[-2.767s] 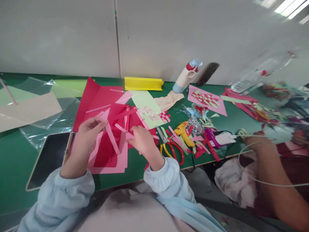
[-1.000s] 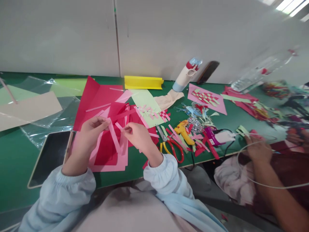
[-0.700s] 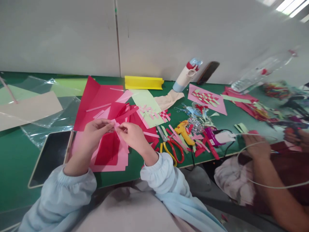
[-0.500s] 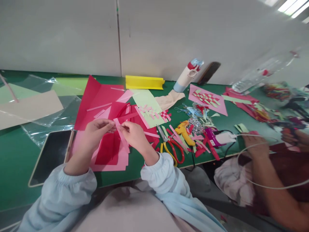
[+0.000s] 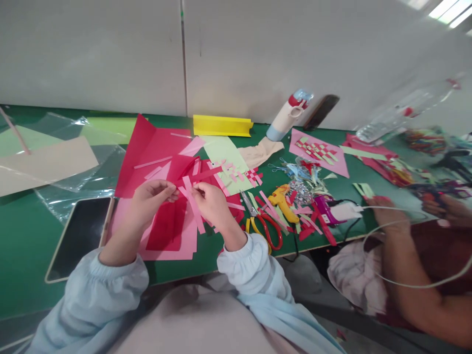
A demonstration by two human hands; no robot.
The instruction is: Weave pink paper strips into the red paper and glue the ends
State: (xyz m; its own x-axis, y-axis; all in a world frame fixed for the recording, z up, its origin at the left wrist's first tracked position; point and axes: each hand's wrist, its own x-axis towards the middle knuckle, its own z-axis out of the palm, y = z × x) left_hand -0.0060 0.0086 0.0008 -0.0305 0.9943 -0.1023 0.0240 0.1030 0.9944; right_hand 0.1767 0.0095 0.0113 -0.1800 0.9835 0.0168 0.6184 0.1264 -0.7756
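My left hand (image 5: 149,199) and my right hand (image 5: 212,201) are raised close together over a pile of pink paper (image 5: 173,246) and dark red paper (image 5: 167,228) on the green table (image 5: 22,246). Both hands pinch paper strips. A pink strip (image 5: 194,209) hangs down from my right fingers. A red strip (image 5: 202,175) runs up to the right between the hands; my left fingertips pinch near its end. A large red sheet (image 5: 147,147) lies behind.
A tablet (image 5: 79,236) lies left of the paper. Scissors with red and yellow handles (image 5: 263,226), a yellow glue gun (image 5: 280,199), a woven paper piece (image 5: 236,172), a bottle (image 5: 287,115) and scraps lie right. Another person's hand (image 5: 387,214) and a cable are at far right.
My hands have come together, from apart to nearly touching. The pink strip has passed from the left fingers to hang under the right hand. The other person's hand shifted slightly.
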